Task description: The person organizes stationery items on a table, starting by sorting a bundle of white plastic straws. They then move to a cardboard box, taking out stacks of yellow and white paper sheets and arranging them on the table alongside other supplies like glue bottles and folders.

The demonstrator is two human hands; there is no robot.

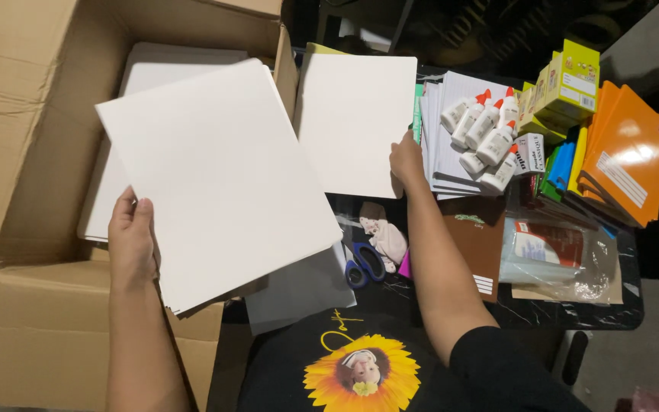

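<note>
At the far left stands a large open cardboard box (32, 114) with a pile of white sheets (154, 76) lying inside it. Over the near edge of the box, the left hand (133, 240) pinches a stack of white boards (219, 179) at its near left corner, thumb on top and the other fingers hidden beneath; the stack tilts and spreads away to the right of the hand. Just right of it, blue-handled scissors (364, 265) lie on the dark table (573, 313). The right hand (407, 162) grips a single white board (356, 122) by its near right edge, fingers curled behind it, so the board sits to the left and far side of the hand. Farther right lie white glue bottles (486, 133) on grey notebooks (440, 164), then yellow-green boxes (570, 76) and orange notebooks (627, 152).
</note>
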